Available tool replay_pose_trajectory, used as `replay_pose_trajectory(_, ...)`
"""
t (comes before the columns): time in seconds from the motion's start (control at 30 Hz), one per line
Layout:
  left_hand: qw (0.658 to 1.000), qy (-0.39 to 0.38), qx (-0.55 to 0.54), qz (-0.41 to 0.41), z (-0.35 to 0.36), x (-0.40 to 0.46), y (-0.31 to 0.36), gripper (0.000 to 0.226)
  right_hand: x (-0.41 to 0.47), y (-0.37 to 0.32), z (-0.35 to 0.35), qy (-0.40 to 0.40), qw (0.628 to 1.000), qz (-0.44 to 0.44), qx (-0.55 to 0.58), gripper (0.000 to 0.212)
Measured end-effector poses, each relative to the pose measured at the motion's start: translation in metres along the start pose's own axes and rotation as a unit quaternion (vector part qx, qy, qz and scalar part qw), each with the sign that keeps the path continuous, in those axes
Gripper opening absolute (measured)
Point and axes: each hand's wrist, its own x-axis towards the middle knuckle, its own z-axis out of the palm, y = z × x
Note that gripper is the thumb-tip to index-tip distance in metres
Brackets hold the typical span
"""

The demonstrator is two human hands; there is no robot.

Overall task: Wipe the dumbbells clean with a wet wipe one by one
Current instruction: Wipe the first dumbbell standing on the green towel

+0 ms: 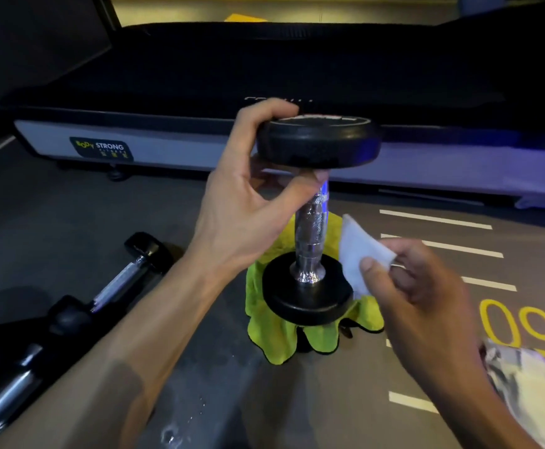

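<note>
A dim gym floor (70, 222) with painted lines lies under me, a treadmill (199, 137) behind. The dumbbell (313, 222) stands upright on a green cloth (274, 332). My left hand (248, 202) has its grip curled around the top plate; my right hand (426, 286) pinches the wet wipe (358, 251) beside the handle. Other dumbbells (122, 273) lie at left, partly cut off.

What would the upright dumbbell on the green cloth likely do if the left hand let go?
The dumbbell stands on end on a soft, rumpled green cloth, so it looks apt to tip. Its round heads suggest it would then roll. The left hand steadying its top head hints likewise.
</note>
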Motion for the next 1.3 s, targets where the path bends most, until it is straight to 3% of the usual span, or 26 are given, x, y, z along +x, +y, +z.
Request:
replay_pose_trajectory(0.13, 0.985, -0.012, 0.172, 0.025, -0.014, 0.003, 0.006, 0.054, 0.003, -0.005, 0.004, -0.063, 0.998, 0.008, 0.007, 0.011)
replay_pose_trajectory(0.33, 0.952, -0.061, 0.279, 0.111, -0.024, 0.02, 0.03, 0.04, 0.046, -0.043, -0.022, -0.075, 0.997, 0.035, 0.006, 0.004)
replay_pose_trajectory(0.57, 0.973, 0.011, 0.215, 0.084, -0.02, 0.016, 0.014, 0.037, 0.027, -0.031, -0.023, -0.005, 0.999, -0.033, -0.004, 0.009)
replay_pose_trajectory(0.77, 0.979, 0.018, 0.188, 0.078, -0.015, 0.016, 0.008, 0.039, 0.005, -0.012, 0.002, -0.124, 0.992, -0.006, 0.02, 0.006)
replay_pose_trajectory(0.97, 0.981, 0.025, 0.172, 0.08, -0.011, 0.017, 0.005, 0.039, 0.028, -0.014, -0.001, -0.247, 0.958, 0.142, 0.037, 0.019)
replay_pose_trajectory(1.07, 0.983, 0.025, 0.166, 0.08, -0.01, 0.016, 0.005, 0.04, 0.036, -0.02, -0.001, -0.301, 0.945, 0.122, 0.024, 0.01)
replay_pose_trajectory(1.2, 0.983, 0.019, 0.16, 0.085, -0.01, 0.014, 0.005, 0.042, 0.044, -0.017, -0.005, -0.263, 0.961, 0.078, -0.029, 0.01)
replay_pose_trajectory(1.3, 0.984, 0.021, 0.156, 0.088, -0.01, 0.012, 0.006, 0.043, 0.041, -0.018, -0.013, -0.125, 0.98, -0.081, -0.128, 0.012)
